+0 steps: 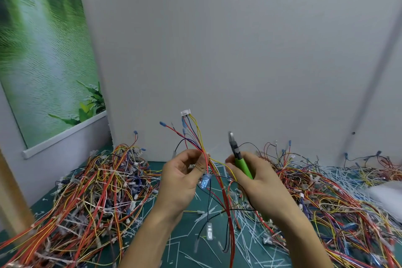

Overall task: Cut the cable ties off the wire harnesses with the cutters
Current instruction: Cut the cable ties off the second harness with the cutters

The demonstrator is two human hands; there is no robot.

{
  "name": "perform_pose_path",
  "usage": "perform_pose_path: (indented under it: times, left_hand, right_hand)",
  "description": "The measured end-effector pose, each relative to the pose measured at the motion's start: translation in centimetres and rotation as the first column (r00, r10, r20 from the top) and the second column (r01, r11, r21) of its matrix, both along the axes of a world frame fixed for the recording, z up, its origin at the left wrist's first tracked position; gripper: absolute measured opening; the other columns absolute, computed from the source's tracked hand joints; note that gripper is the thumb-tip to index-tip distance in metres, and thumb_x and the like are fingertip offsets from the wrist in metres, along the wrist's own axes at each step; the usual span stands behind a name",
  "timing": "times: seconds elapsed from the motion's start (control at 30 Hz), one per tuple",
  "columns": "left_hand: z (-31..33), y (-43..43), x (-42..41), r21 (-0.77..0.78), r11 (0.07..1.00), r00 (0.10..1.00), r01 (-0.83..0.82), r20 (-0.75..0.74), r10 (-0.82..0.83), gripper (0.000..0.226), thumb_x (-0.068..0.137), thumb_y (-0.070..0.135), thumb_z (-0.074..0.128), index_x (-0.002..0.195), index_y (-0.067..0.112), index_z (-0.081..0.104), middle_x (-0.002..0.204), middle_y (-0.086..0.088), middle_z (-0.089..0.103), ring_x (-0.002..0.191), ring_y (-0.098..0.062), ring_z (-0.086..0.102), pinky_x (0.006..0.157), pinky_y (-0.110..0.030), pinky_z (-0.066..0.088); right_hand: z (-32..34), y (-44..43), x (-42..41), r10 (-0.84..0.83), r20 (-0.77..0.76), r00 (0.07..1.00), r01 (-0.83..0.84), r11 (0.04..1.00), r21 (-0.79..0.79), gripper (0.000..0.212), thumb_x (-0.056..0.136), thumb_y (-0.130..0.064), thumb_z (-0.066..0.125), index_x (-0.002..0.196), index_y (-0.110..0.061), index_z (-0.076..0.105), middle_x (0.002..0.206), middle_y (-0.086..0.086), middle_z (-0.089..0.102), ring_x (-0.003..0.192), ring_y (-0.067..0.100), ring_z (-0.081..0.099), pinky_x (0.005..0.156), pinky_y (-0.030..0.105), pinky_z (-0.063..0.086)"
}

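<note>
We see the harness [201, 148] raised over the green worktop [189, 243], pinched where its wires converge between the thumb and curled fingers of the left hand [185, 172]. Its white connector [185, 112] stands at the top of the harness and long red and black tails hang from it down to the worktop. Just right of the harness, the right hand [256, 176] wraps its fingers round the green handles of the cutters [241, 162], nose pointing up and clear of the wires. We judge the harness light and floppy, its thin wires easy to nick, so it wants holding close beside a tie, with the bundle drawn taut there (a slack loop would slip away from the blades). We cannot make out a tie on the harness: the left fingers cover the gathered part, and motion blur smears a blue fitting [205, 180] just below them. Whether the cutters' blades are parted is also too blurred to tell. A heap [97, 191] left of the harness and a second heap [326, 202] right of it are too tangled to tell cut from uncut; white cut ties [245, 230] litter the worktop beneath the harness.
</note>
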State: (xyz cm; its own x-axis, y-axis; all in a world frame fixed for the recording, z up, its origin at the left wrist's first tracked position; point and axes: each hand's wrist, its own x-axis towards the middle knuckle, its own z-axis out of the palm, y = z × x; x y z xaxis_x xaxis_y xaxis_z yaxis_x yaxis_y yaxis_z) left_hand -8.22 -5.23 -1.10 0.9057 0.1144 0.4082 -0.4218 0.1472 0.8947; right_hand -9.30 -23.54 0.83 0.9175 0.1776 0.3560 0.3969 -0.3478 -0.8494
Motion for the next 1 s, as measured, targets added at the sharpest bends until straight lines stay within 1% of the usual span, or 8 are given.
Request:
perform_pose_path:
  times: [0.17, 0.3, 0.43, 0.57, 0.67, 0.8, 0.9, 1.0]
  left_hand:
    - [0.2, 0.1, -0.2, -0.062, 0.997, 0.998, -0.052, 0.037, 0.054, 0.024, 0.073, 0.049, 0.076, 0.087, 0.029, 0.078, 0.088, -0.002, 0.076, 0.083, -0.009, 0.069, 0.077, -0.019, 0.055]
    - [0.5, 0.4, -0.3, -0.095, 0.994, 0.996, -0.059, 0.061, 0.065, 0.024, 0.067, 0.046, 0.079, 0.083, 0.028, 0.080, 0.086, -0.003, 0.077, 0.080, -0.008, 0.069, 0.073, -0.017, 0.054]
    - [0.6, 0.4, -0.4, -0.052, 0.997, 0.995, -0.052, 0.080, 0.056, 0.023, 0.068, 0.045, 0.078, 0.083, 0.028, 0.080, 0.084, -0.003, 0.077, 0.078, -0.011, 0.069, 0.074, -0.019, 0.055]
    - [0.9, 0.9, -0.6, -0.019, 1.000, 0.999, -0.003, 0.051, 0.004, 0.027, 0.067, 0.046, 0.078, 0.086, 0.026, 0.081, 0.086, -0.007, 0.078, 0.080, -0.015, 0.069, 0.076, -0.021, 0.057]
    - [1.1, 1.1, -0.8, -0.001, 1.000, 0.999, 0.019, 0.033, -0.019, 0.029, 0.067, 0.047, 0.078, 0.087, 0.026, 0.081, 0.088, -0.007, 0.078, 0.082, -0.015, 0.070, 0.076, -0.020, 0.056]
    - [1.2, 1.1, -0.9, 0.008, 0.999, 0.999, 0.035, 0.026, -0.035, 0.028, 0.069, 0.047, 0.077, 0.088, 0.026, 0.081, 0.090, -0.006, 0.078, 0.085, -0.016, 0.071, 0.081, -0.023, 0.057]
    - [1.1, 1.0, -1.0, 0.048, 0.998, 0.999, 0.047, 0.006, -0.048, 0.033, 0.069, 0.048, 0.077, 0.089, 0.021, 0.081, 0.090, -0.010, 0.078, 0.085, -0.020, 0.071, 0.082, -0.029, 0.057]
    - [1.1, 0.8, -0.9, 0.070, 0.996, 0.998, 0.063, 0.001, -0.063, 0.028, 0.069, 0.048, 0.077, 0.087, 0.027, 0.081, 0.087, -0.006, 0.078, 0.082, -0.016, 0.071, 0.079, -0.024, 0.058]
  right_hand:
    - [0.2, -0.2, -0.3, 0.010, 0.045, 0.999, -0.005, 0.993, -0.122, 0.007, 0.100, -0.033, 0.063, 0.106, -0.034, 0.066, 0.085, 0.007, 0.065, 0.061, 0.003, 0.051, 0.058, 0.022, 0.044]
    - [0.3, -0.4, -0.4, 0.009, 0.054, 0.998, 0.003, 0.978, -0.210, 0.017, 0.099, -0.028, 0.065, 0.116, -0.031, 0.066, 0.091, -0.004, 0.068, 0.076, 0.006, 0.061, 0.069, 0.021, 0.051]
    - [0.3, -0.2, -0.7, 0.079, 0.064, 0.995, -0.061, 0.967, -0.248, 0.012, 0.099, -0.021, 0.066, 0.108, -0.030, 0.069, 0.082, -0.001, 0.066, 0.063, -0.001, 0.053, 0.060, 0.014, 0.045]
    - [0.4, -0.4, -0.7, 0.145, 0.043, 0.988, -0.133, 0.968, -0.212, 0.020, 0.100, -0.019, 0.063, 0.111, -0.034, 0.072, 0.087, 0.001, 0.068, 0.062, 0.001, 0.050, 0.058, 0.018, 0.043]
    - [0.4, -0.6, -0.6, 0.182, 0.023, 0.983, -0.173, 0.961, -0.218, 0.021, 0.101, -0.022, 0.063, 0.113, -0.037, 0.072, 0.091, 0.009, 0.069, 0.072, 0.009, 0.053, 0.065, 0.033, 0.047]
    - [0.3, -0.7, -0.5, 0.225, -0.002, 0.974, -0.221, 0.954, -0.202, 0.023, 0.101, -0.022, 0.061, 0.113, -0.039, 0.072, 0.099, 0.021, 0.067, 0.078, 0.013, 0.052, 0.070, 0.034, 0.043]
    - [0.5, -0.5, -0.6, 0.242, 0.000, 0.970, -0.239, 0.959, -0.154, 0.020, 0.095, -0.036, 0.062, 0.110, -0.042, 0.074, 0.092, 0.017, 0.068, 0.074, 0.011, 0.052, 0.067, 0.034, 0.043]
    - [0.5, -0.3, -0.7, 0.221, 0.008, 0.975, -0.218, 0.968, -0.126, 0.018, 0.092, -0.041, 0.062, 0.104, -0.039, 0.075, 0.082, 0.012, 0.068, 0.070, 0.014, 0.054, 0.065, 0.034, 0.044]
